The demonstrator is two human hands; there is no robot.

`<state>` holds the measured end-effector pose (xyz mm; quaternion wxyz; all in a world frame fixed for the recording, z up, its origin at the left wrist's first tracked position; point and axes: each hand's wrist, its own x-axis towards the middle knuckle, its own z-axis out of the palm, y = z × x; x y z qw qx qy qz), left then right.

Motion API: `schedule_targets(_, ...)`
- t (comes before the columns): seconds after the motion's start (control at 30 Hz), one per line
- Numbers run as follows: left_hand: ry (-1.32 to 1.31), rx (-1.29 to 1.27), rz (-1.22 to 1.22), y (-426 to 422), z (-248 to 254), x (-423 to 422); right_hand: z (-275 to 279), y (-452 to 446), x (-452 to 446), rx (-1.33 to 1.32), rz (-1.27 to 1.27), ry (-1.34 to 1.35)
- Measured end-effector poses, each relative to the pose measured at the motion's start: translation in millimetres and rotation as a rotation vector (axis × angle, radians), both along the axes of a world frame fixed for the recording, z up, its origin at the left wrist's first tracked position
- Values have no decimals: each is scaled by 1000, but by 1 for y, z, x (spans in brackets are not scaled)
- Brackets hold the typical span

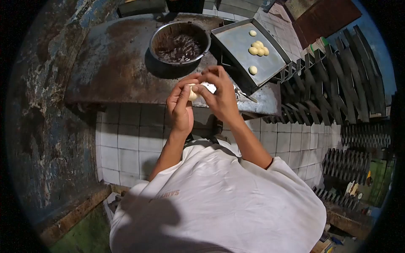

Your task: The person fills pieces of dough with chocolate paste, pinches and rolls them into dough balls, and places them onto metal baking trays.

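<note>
stacked dark metal trays [356,71] at right, more stacks [346,165] beyond, white tiled floor [128,145], worn blue-grey wall [52,105] left, brown panel [327,20] upper right

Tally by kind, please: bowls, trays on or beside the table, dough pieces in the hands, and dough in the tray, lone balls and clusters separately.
Bowl: 1
Tray: 1
Held dough piece: 1
Lone dough balls: 2
Dough cluster, counted as one: 1
Total: 6
</note>
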<state>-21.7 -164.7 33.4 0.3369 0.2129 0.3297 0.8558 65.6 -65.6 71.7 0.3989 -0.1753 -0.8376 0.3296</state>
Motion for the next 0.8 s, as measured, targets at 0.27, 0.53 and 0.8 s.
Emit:
schedule_targets(0.27,-241,-46,-146,-2,-10,-1,-11,-1,6,-545,50,-38)
schedule_targets(0.53,-210,-143,-79,8,-22,7,-13,-6,20,-197,-69,-202)
schedule_targets(0.8,-114,33,-237,12,0,10,-13,12,29,-672,-19,-91)
